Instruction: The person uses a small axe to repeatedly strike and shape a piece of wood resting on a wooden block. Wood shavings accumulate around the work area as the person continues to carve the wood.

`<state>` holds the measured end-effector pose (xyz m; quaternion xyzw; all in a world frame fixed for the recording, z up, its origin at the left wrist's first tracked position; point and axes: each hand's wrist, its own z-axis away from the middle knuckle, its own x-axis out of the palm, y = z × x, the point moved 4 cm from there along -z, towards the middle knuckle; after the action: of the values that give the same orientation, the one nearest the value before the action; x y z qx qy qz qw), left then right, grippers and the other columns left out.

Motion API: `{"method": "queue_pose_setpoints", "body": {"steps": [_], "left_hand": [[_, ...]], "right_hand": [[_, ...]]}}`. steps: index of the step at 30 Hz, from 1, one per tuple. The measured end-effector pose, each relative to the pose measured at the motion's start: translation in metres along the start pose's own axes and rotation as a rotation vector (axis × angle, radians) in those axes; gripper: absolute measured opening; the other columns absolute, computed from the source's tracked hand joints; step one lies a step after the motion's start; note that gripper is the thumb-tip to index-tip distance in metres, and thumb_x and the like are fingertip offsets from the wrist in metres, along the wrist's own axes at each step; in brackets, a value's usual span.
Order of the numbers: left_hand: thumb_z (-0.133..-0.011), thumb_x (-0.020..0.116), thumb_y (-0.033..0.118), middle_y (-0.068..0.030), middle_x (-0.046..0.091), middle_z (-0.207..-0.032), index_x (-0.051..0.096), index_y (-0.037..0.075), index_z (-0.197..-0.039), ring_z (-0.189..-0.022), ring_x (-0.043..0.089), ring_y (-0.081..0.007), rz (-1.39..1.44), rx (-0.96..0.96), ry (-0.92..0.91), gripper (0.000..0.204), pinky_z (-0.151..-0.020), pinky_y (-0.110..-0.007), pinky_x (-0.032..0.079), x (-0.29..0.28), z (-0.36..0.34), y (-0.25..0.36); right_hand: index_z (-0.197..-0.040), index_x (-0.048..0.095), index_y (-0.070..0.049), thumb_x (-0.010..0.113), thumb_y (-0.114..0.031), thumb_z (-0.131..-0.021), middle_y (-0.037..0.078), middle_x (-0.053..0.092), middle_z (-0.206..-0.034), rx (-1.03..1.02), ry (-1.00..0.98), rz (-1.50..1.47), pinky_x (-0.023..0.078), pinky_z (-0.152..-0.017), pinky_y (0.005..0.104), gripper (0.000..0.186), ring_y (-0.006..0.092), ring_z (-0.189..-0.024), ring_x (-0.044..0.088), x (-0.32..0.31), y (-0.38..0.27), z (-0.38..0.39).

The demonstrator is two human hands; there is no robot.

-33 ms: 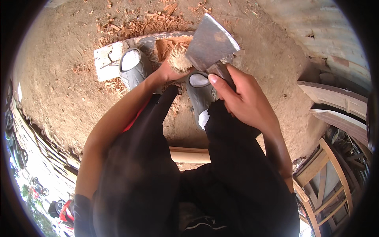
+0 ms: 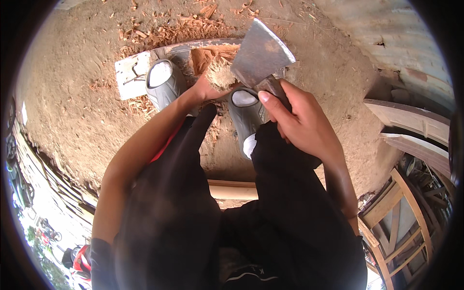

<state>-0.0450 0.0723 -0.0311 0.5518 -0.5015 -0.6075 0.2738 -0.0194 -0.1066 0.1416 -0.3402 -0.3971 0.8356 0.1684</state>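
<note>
In my right hand (image 2: 302, 116) is a hatchet (image 2: 261, 53), gripped by its short dark handle with the thumb along the top. Its broad grey blade points away from me, with a bright, worn edge. My left hand (image 2: 207, 89) is closed round a piece of wood (image 2: 221, 73) that shows a pale, frayed round end toward me. Most of this wood and the left fingers are hidden behind that end. The blade's lower corner is close to the frayed end; I cannot tell if they touch. Beyond the wood lies a curved, chipped wooden board (image 2: 198, 47) on the ground.
My feet in grey clogs (image 2: 166, 89) stand either side of the wood. Reddish wood shavings (image 2: 179, 28) litter the dirt floor. Corrugated metal sheeting (image 2: 401, 38) rises at right, near stacked curved boards (image 2: 411, 121) and a wooden chair frame (image 2: 396, 227). Motorbikes show at far lower left.
The hatchet and my right hand have shifted very slightly to the right. My left hand and the wood are almost where they were.
</note>
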Motion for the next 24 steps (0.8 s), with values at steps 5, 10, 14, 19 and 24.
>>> {"method": "queue_pose_setpoints", "body": {"steps": [5, 10, 14, 19, 24], "left_hand": [[-0.094, 0.06, 0.048, -0.0104, 0.07, -0.112, 0.066, 0.01, -0.125, -0.104, 0.064, -0.0232, 0.306, -0.633, 0.202, 0.049, -0.096, -0.036, 0.047, -0.021, -0.025, -0.016], [-0.087, 0.063, 0.053, -0.0021, 0.065, -0.09, 0.073, 0.009, -0.108, -0.089, 0.06, -0.0157, 0.396, -0.692, 0.149, 0.05, -0.087, -0.034, 0.045, -0.048, -0.055, 0.007], [-0.086, 0.065, 0.044, -0.0021, 0.062, -0.081, 0.07, 0.006, -0.091, -0.077, 0.054, -0.0141, 0.424, -0.828, 0.165, 0.039, -0.076, -0.032, 0.044, -0.031, -0.053, -0.003], [-0.084, 0.071, 0.027, -0.0017, 0.063, -0.072, 0.071, 0.005, -0.091, -0.065, 0.054, -0.0127, 0.506, -0.62, 0.269, 0.023, -0.062, -0.031, 0.044, -0.02, -0.063, -0.002], [-0.085, 0.071, 0.03, -0.0073, 0.068, -0.085, 0.07, 0.004, -0.1, -0.078, 0.06, -0.017, 0.445, -0.761, 0.235, 0.03, -0.075, -0.034, 0.05, -0.019, -0.066, 0.0]], "right_hand": [[-0.084, 0.052, 0.002, 0.058, -0.036, -0.102, 0.012, 0.052, -0.061, 0.178, 0.007, -0.05, 0.041, -0.05, 0.0355, 0.043, 0.0184, -0.049, 0.054, -0.011, 0.019, 0.009], [-0.088, 0.054, -0.004, 0.055, -0.035, -0.105, 0.0, 0.052, -0.07, 0.302, -0.025, -0.158, 0.039, -0.044, 0.0242, 0.035, 0.0071, -0.047, 0.049, -0.016, 0.013, 0.013], [-0.089, 0.054, -0.004, 0.054, -0.034, -0.105, 0.0, 0.053, -0.073, 0.287, -0.029, -0.159, 0.039, -0.044, 0.0243, 0.033, 0.0068, -0.047, 0.049, -0.018, 0.008, 0.008], [-0.095, 0.057, -0.004, 0.054, -0.033, -0.105, 0.001, 0.055, -0.079, 0.258, -0.041, -0.105, 0.038, -0.043, 0.0237, 0.031, 0.0065, -0.047, 0.048, -0.027, -0.003, -0.005], [-0.107, 0.061, -0.003, 0.055, -0.037, -0.105, 0.001, 0.056, -0.082, 0.078, 0.083, -0.097, 0.036, -0.043, 0.0214, 0.034, 0.0051, -0.049, 0.047, -0.043, -0.048, -0.017]]}}
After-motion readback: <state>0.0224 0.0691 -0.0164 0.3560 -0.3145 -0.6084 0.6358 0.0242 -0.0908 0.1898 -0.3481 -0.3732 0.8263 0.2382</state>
